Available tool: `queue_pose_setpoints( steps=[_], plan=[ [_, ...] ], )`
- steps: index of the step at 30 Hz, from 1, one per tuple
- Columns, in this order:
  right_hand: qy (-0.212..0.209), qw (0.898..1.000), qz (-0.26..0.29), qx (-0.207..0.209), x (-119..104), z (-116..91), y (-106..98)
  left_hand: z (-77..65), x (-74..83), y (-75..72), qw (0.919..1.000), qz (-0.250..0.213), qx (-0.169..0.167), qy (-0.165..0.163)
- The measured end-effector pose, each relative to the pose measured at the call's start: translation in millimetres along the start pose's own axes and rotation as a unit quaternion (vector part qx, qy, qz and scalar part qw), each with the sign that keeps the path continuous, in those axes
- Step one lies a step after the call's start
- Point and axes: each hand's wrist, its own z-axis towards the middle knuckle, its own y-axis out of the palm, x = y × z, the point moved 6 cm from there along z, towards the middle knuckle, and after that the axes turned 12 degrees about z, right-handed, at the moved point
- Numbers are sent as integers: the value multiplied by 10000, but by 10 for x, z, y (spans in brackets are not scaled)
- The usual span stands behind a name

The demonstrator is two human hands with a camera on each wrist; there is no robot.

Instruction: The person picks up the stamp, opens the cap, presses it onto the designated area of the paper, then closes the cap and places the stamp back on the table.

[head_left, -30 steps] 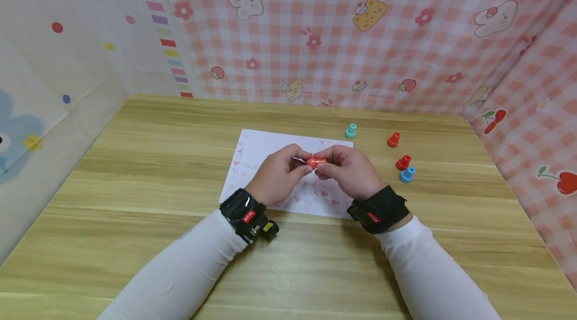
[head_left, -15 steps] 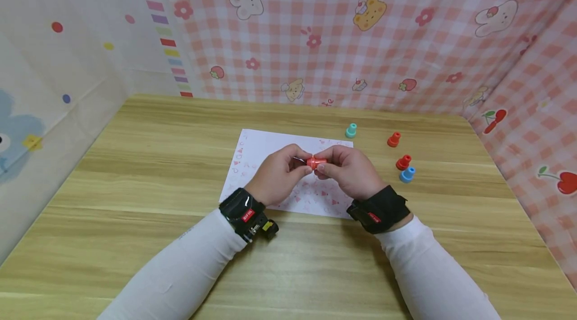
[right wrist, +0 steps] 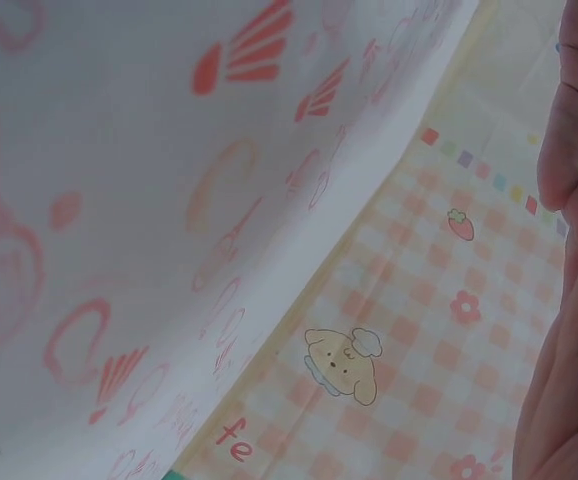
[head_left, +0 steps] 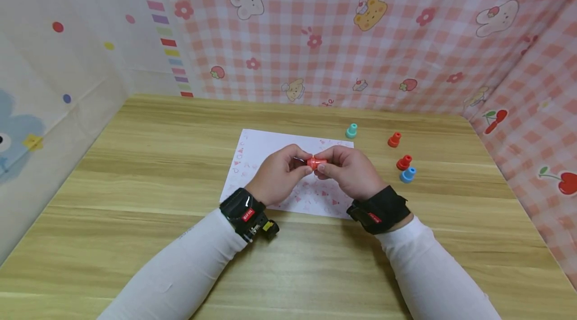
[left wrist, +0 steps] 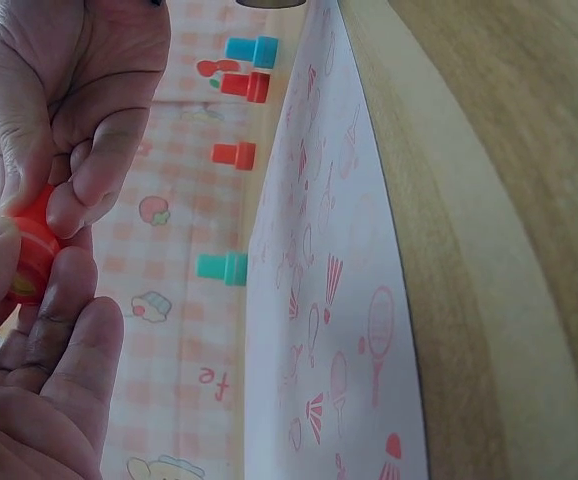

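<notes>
Red stamp (head_left: 317,163) between my two hands, held clear above the paper (head_left: 279,142): my left hand (head_left: 278,175) pinches one end, my right hand (head_left: 353,172) the other. Racket prints (left wrist: 380,322) and shuttlecock prints (left wrist: 315,419) already mark much of the sheet, while a stretch toward its far edge looks bare, so I'd judge the printing well along, with room left. Whether the stamp's cap is off, I can't tell.

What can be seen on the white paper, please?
Red prints, some like rackets and shuttlecocks, mark the paper; the left hand and right hand hide part in the head view.
</notes>
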Motion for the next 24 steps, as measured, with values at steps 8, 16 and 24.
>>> queue_pose_setpoints(
  steps=[8,16,24],
  plan=[
    [64,9999,113,-37,0,-3,-26,3,-3,-16,9999,-114,61,-1],
    [62,9998,17,167,-35,15,-148,16,-45,-34,9998,91,-29,-157],
    [178,9829,-1574,936,-121,109,-401,10,-56,-75,9995,210,-81,-234]
  ],
)
